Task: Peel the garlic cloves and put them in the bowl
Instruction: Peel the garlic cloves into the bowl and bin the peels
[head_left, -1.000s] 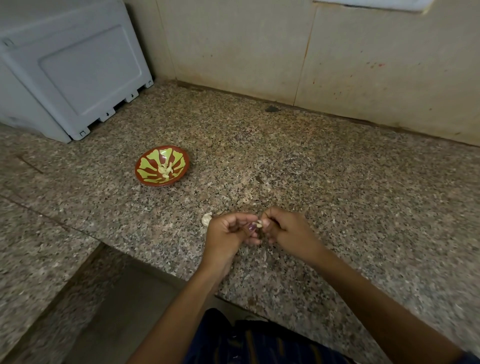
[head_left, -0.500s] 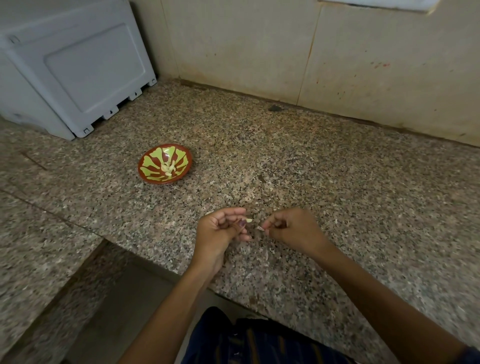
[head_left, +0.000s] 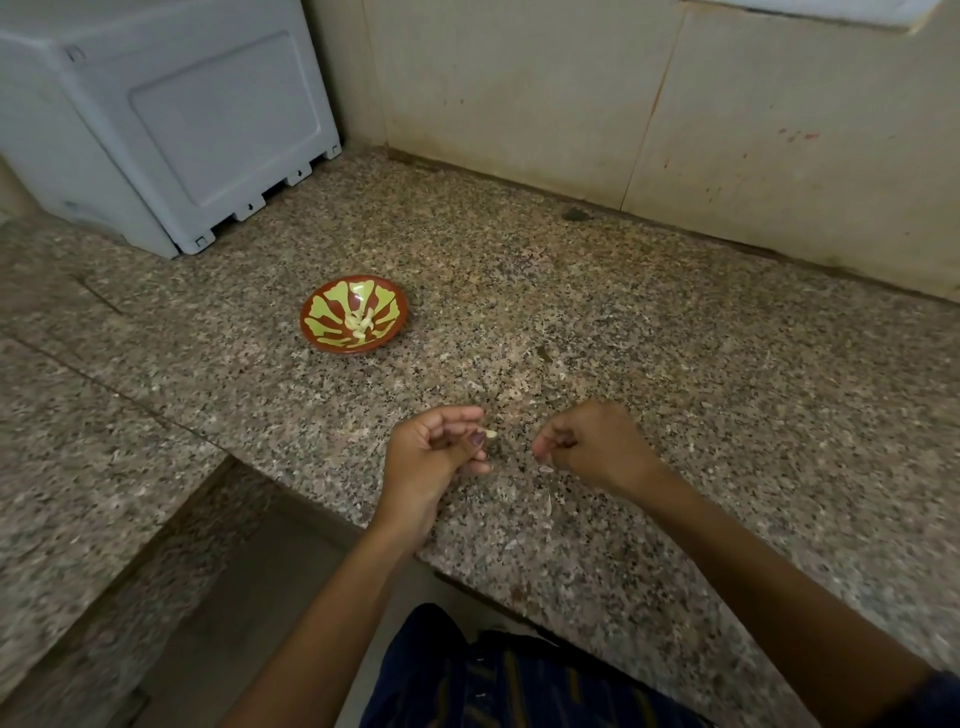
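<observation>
Fingers (head_left: 475, 441) pinch smooth pale garlic clove (head_left: 491, 434).

A speckled granite countertop (head_left: 649, 364) fills most of the frame. A red bowl with yellow markings (head_left: 355, 315) sits on it left of centre, and a pale grey plastic appliance (head_left: 171, 114) stands at upper left. Thin peel scraps (head_left: 546, 486) lie near the lower middle.

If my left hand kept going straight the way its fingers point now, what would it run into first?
Probably the right hand. The left hand, pinching a garlic clove, points rightward across the granite counter, and only bare counter shows between them, though depth is hard to judge.
</observation>
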